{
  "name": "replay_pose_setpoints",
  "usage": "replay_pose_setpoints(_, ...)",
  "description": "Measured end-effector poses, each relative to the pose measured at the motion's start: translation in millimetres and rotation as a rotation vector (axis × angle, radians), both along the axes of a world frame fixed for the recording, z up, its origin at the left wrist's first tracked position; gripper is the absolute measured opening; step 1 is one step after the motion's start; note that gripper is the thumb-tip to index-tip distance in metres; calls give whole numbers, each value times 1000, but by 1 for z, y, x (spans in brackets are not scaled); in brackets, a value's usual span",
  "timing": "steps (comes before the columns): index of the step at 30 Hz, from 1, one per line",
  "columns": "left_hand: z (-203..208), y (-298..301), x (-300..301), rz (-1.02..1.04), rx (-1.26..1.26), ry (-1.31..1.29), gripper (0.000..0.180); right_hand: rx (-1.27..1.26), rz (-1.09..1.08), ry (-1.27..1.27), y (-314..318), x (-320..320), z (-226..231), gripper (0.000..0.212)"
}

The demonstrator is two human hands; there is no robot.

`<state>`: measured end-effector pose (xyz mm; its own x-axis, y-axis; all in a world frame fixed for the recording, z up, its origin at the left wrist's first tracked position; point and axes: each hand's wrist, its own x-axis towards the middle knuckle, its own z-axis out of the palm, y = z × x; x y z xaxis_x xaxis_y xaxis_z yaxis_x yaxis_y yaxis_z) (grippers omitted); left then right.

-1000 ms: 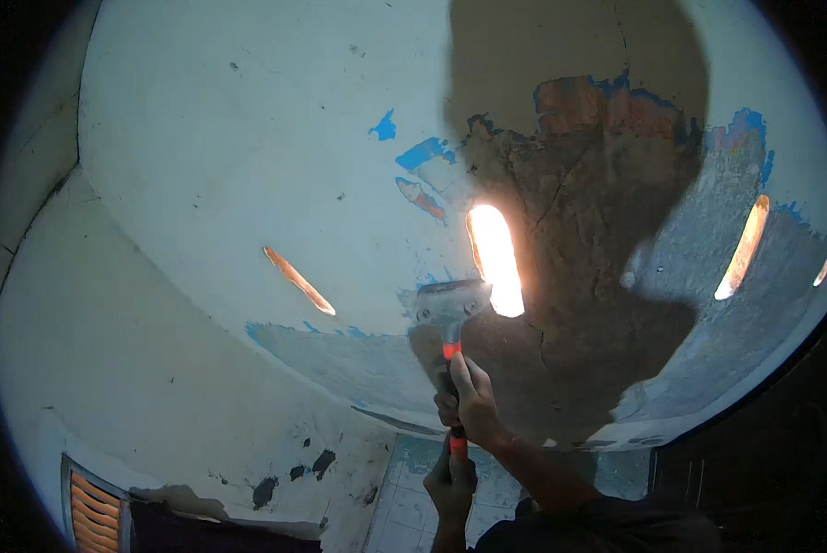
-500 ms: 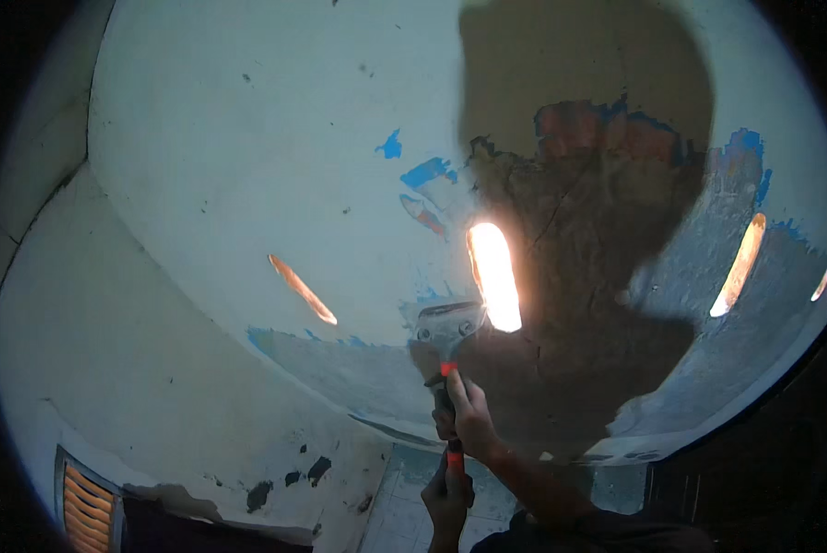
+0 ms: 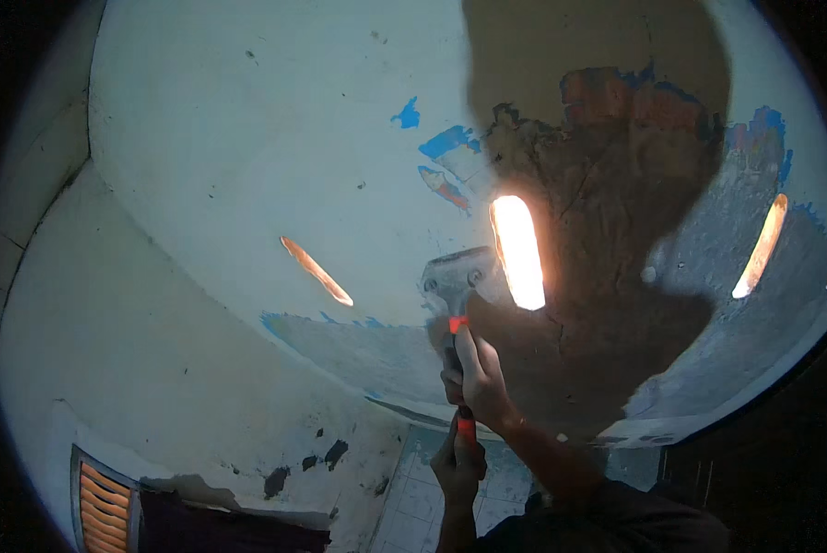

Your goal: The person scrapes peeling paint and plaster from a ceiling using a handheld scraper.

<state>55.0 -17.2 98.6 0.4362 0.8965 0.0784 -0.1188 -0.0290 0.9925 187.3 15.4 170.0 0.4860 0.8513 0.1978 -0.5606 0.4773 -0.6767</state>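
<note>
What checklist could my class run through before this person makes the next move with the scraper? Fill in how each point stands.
1. Right hand closed round the scraper: ok, on the upper handle below the red collar.
2. Left hand gripping too: ok, lower on the handle.
3. Hands gloved: not ok, both are bare.
4. Scraper edge touching the wall: cannot tell; the head overlaps it in view, but contact is unclear.
5. Lighting even: not ok; a glaring bright patch lies beside the head, and a large dark shadow covers the wall to its right.
6. Blade sharpness: cannot tell, too small to judge.
</note>
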Motion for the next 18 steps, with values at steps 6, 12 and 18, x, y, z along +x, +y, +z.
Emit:
replay_pose_setpoints(6,-21,5,-38,27,-33,158,41,-99,39,192,-2,-28,-21,37)
replay_pose_setpoints(12,-7,-5,-31,12,-75,93,44,-146,33,90,-6,-24,-19,43)
replay_pose_setpoints(18,-14,-1,-37,12,-120,174,44,-188,6,120,-4,-25,-20,43)
